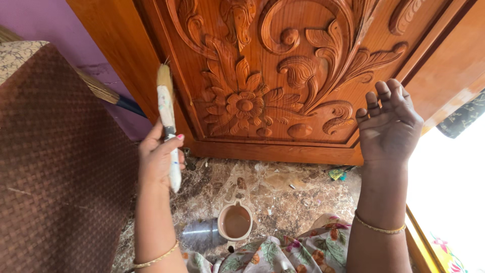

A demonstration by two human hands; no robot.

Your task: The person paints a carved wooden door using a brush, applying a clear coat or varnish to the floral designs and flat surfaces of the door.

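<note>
My left hand (pixel 157 154) grips a paint-spattered white brush (pixel 167 119) upright, its bristles up beside the left edge of a carved wooden door (pixel 283 71). The brush tip is close to the door's frame moulding but I cannot tell whether it touches. My right hand (pixel 388 126) is raised with fingers spread, its palm towards the door's lower right corner, and holds nothing. Carved flowers and scrolls cover the door panel between both hands. A small cup (pixel 235 221) of brownish liquid stands on the marble floor below, between my forearms.
A brown woven panel (pixel 55 162) fills the left side. A broom (pixel 108 96) leans against the purple wall behind it. Floral cloth (pixel 293 253) lies over my lap at the bottom. A clear plastic bottle (pixel 199 233) lies beside the cup. Bright light comes from the right.
</note>
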